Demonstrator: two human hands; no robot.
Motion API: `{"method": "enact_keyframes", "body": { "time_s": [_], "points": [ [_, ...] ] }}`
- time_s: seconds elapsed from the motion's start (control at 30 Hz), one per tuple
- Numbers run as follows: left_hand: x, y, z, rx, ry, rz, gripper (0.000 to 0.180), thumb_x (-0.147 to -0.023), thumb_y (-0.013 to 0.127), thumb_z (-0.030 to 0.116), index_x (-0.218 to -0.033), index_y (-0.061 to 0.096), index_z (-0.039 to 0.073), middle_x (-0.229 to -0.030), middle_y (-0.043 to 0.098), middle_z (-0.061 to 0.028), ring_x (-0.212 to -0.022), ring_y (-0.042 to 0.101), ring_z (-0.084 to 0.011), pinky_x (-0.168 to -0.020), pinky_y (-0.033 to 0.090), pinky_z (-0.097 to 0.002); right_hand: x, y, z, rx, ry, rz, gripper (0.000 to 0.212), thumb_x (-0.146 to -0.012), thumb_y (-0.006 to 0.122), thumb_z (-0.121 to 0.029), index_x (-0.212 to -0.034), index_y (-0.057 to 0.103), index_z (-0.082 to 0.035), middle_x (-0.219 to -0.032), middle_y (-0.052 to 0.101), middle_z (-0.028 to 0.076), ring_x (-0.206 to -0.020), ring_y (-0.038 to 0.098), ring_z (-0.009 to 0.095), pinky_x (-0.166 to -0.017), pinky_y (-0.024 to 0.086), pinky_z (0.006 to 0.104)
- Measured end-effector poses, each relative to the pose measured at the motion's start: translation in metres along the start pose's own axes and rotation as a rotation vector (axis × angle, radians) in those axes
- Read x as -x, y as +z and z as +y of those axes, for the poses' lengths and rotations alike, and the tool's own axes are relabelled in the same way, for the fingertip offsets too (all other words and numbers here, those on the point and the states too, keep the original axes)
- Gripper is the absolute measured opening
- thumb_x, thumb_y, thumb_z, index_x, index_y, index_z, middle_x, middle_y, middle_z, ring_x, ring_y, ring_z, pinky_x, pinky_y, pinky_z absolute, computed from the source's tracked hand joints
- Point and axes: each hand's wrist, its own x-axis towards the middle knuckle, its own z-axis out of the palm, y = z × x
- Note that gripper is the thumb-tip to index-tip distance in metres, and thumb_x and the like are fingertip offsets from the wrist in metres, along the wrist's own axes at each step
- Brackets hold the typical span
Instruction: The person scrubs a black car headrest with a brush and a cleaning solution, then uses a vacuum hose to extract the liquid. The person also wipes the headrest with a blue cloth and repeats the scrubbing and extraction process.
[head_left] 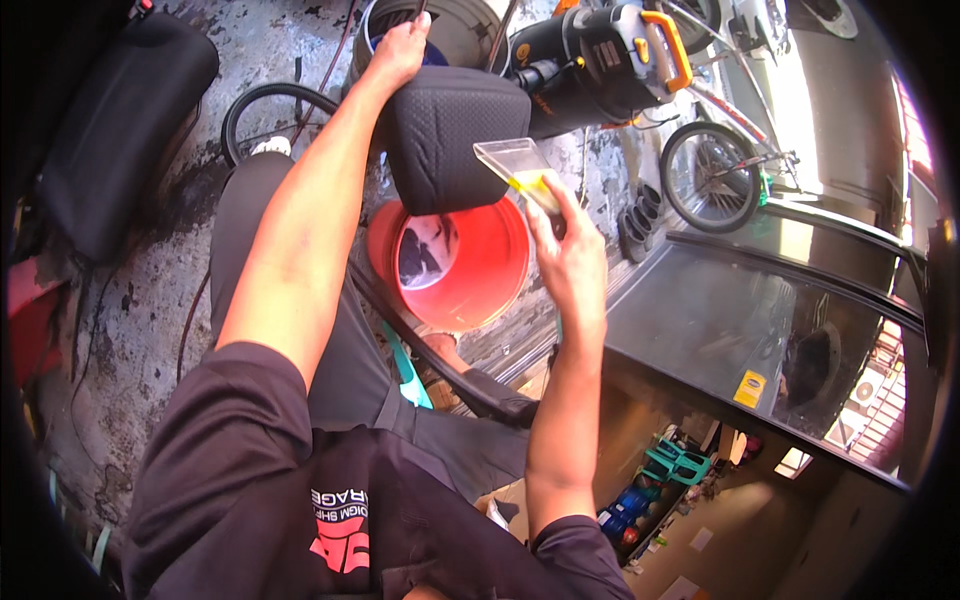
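Note:
A black quilted headrest (455,140) hangs over the floor ahead of me, tilted above a red bucket (490,260). My left hand (402,55) is closed round a thin dark post at its far side; the fingertips are partly hidden. In my right hand (568,245) is a clear, flat, wedge-shaped plastic nozzle (512,157) with a yellow strip. Its wide end is at the headrest's right side; I cannot tell whether they touch. Beyond the headrest stands a grey bucket (470,22) with something blue inside.
A black shop vacuum (595,75) with an orange handle is at the far right of the headrest. Black hose (400,315) curves past my legs. A bicycle (712,178) and a dark glass panel (690,310) are to the right. A bulky black padded piece (130,130) lies left.

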Motion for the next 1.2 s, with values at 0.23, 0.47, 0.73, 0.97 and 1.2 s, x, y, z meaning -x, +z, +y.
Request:
{"method": "enact_keyframes", "body": {
  "time_s": [0.23,0.47,0.73,0.97,1.2],
  "points": [
    [0.063,0.002,0.068,-0.095,0.147,0.02,0.073,-0.113,0.041,0.07,-0.098,0.06,0.001,-0.084,0.067,-0.0152,-0.085,0.068,-0.0321,-0.081,0.052,-0.0467,-0.107,-0.039,-0.044,-0.051,0.027,-0.122,0.05,-0.102,0.073,-0.038,-0.145,0.069,-0.013,-0.127,0.077,0.023,-0.118,0.075,0.038,-0.102,0.057,0.0444],
    [0.097,0.005,0.098,-0.081,0.256,-0.059,0.067,-0.113,0.043,0.065,-0.107,0.065,0.003,-0.096,0.074,-0.0285,-0.104,0.069,-0.0542,-0.086,0.055,-0.0567,-0.127,-0.002,-0.028,0.006,0.037,-0.182,0.049,-0.105,0.072,-0.036,-0.147,0.067,-0.012,-0.08,0.067,0.01,-0.058,0.063,0.017,-0.059,0.055,0.0366],
    [0.103,0.006,0.098,-0.156,0.324,-0.095,0.066,-0.113,0.044,0.064,-0.108,0.066,0.002,-0.102,0.075,-0.0306,-0.105,0.07,-0.0529,-0.086,0.056,-0.0571,-0.061,-0.028,-0.029,-0.126,0.204,-0.191,0.049,-0.102,0.074,-0.033,-0.146,0.067,-0.011,-0.109,0.078,0.021,-0.077,0.076,0.029,-0.078,0.06,0.0417],
    [0.11,0.018,0.098,-0.109,0.404,-0.066,0.071,-0.113,0.045,0.065,-0.101,0.062,-0.003,-0.083,0.066,-0.0292,-0.093,0.066,-0.0555,-0.077,0.052,-0.0519,-0.042,-0.011,0.005,-0.07,0.092,-0.08,0.049,-0.105,0.076,-0.034,-0.149,0.065,-0.017,-0.077,0.06,0.004,-0.061,0.056,0.015,-0.057,0.048,0.0341],
    [0.108,0.015,0.098,-0.127,0.375,-0.068,0.071,-0.112,0.045,0.067,-0.098,0.06,-0.002,-0.08,0.065,-0.0282,-0.089,0.066,-0.0548,-0.075,0.051,-0.0525,-0.038,-0.015,-0.013,-0.107,0.204,-0.124,0.05,-0.102,0.074,-0.037,-0.147,0.066,-0.017,-0.129,0.076,0.025,-0.121,0.073,0.042,-0.103,0.057,0.048]
  ]
}}
